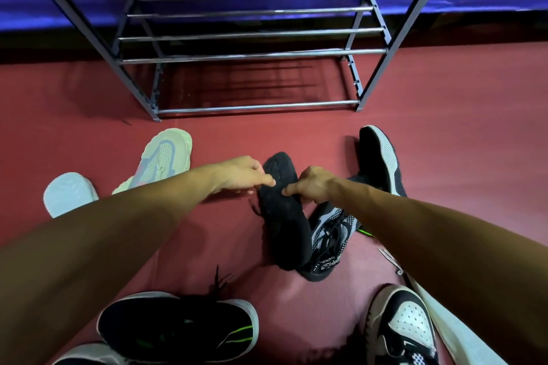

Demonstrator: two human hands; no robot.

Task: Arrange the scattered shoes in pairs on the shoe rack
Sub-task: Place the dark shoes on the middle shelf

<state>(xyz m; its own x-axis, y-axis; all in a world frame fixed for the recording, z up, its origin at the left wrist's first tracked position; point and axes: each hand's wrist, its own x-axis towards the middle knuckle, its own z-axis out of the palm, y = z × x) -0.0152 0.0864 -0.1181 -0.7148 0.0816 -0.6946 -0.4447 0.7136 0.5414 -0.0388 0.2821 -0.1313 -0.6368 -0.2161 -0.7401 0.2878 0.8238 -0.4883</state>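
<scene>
Black and sole-up, a dark fabric shoe sits mid-scene over the red floor, nearer than the grey metal shoe rack. The left hand and right hand grip its far end from either side, fingers curled round its edges.

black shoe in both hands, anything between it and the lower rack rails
Nothing visible does. Only bare red floor lies between the black shoe and the rack. The pale green shoe sits off to the left and the black-and-white shoe to the right, both aside.
</scene>
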